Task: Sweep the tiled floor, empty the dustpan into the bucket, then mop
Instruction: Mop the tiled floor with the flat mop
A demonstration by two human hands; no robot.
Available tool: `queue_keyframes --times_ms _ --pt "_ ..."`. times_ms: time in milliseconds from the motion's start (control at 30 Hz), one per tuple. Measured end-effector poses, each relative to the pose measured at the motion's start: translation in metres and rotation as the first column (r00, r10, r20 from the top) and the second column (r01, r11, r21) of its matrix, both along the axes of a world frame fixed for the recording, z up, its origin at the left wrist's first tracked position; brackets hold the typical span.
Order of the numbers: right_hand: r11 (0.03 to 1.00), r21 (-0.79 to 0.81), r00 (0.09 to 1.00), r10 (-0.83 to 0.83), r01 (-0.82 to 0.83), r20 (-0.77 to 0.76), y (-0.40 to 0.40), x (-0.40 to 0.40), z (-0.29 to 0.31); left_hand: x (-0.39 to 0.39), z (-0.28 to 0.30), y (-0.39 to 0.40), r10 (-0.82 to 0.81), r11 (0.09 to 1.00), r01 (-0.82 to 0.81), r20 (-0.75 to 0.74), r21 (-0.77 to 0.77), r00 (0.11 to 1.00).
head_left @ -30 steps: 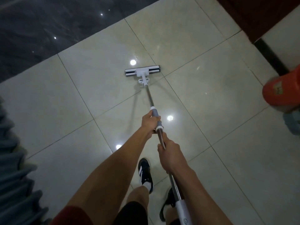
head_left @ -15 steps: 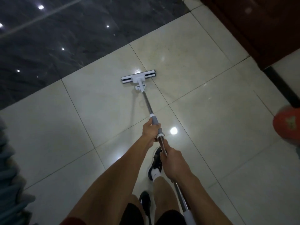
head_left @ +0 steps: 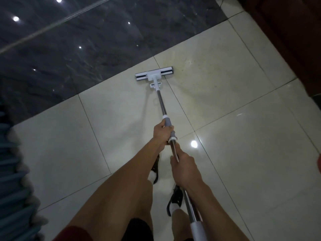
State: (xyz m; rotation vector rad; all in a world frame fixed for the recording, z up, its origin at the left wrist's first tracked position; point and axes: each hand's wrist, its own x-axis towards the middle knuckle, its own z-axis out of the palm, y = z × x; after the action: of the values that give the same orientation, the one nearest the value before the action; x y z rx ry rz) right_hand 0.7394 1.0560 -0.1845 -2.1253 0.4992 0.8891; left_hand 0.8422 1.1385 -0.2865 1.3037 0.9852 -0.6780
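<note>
The mop lies stretched out ahead of the person, its flat white head down on a cream tile just short of the dark marble strip, sitting across a grout line. It looks a light tool: a thin shiny metal shaft, stiff and straight, with a plastic head. Bare steel like that would slip in a damp palm, I'd guess, so the grey sleeve partway down is the sensible place to hold it. That is where the left hand is, fingers wrapped tight round the sleeve. The right hand is closed round the plain shaft just behind it, nearer the body, and the white upper handle runs on past the right forearm. Two hands close together give push but little leverage, so steering the head probably takes some wrist.

The tiled floor is glossy cream, throwing back ceiling lights; wet, it may be slick under the dark shoes. Some teal ridged thing crowds the left edge, dark wood stands at the right, and a sliver of something orange-red shows at the far right edge.
</note>
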Motion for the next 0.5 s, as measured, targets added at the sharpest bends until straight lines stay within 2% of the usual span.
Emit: queue_keyframes --times_ms 500 --pt "0.998 0.022 0.996 -0.064 0.063 0.069 0.075 0.244 -0.029 0.252 -0.02 0.074 -0.112 0.993 0.11 0.064 0.045 0.992"
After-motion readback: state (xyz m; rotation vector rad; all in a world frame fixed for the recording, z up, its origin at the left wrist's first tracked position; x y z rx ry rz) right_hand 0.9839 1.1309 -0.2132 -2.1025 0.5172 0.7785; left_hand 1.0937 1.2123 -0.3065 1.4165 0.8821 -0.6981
